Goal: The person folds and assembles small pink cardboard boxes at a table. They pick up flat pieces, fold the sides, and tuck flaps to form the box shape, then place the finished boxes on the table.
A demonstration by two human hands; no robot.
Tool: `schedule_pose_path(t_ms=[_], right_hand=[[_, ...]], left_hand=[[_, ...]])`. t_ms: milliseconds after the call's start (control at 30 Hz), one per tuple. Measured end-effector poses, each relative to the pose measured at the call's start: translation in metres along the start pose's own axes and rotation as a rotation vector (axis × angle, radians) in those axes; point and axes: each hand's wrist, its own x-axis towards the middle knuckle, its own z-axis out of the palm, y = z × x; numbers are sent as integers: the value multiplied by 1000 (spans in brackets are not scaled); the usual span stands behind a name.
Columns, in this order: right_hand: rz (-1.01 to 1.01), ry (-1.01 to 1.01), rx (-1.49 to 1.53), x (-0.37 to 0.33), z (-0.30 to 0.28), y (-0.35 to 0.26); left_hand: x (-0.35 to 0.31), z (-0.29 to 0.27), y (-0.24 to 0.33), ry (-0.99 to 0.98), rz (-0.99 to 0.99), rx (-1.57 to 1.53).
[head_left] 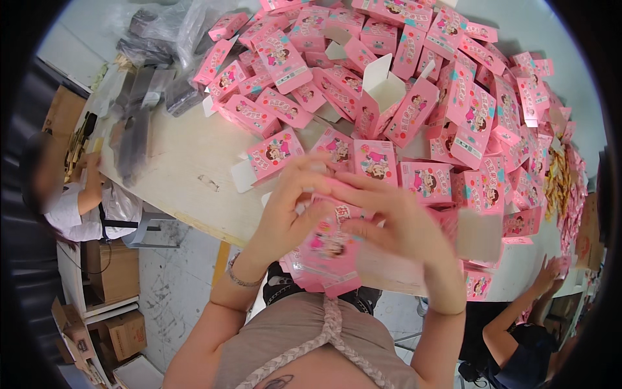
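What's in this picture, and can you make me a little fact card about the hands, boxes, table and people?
Hands: left hand and right hand at the top of one pink printed carton; exact grip too blurred to tell
Pile: many pink printed cartons, some with flaps open
Table: pale tabletop under the pile
Far left of table: clear plastic packaging
Far right: shiny gold packaging
People: co-worker in white at left, co-worker in a dark top at right

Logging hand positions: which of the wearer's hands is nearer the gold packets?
Right. The right hand sits left of the gold packets, with pink boxes between; the left hand is farther left, beyond the right.
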Motion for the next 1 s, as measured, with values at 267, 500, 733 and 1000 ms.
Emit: schedule_pose_path(t_ms=[267,500,733,1000], right_hand=[[-129,648,-158,85,-8,15],[379,106,-576,-14,85,33],[405,491,-55,2,62,78],[-135,278,-250,-7,29,25]], left_hand=[[-41,-47,3,372,-202,473],[-109,-9,-24,111,-503,37],[-60,13,-49,161,-332,557],[-10,8,-18,467,-315,-352]])
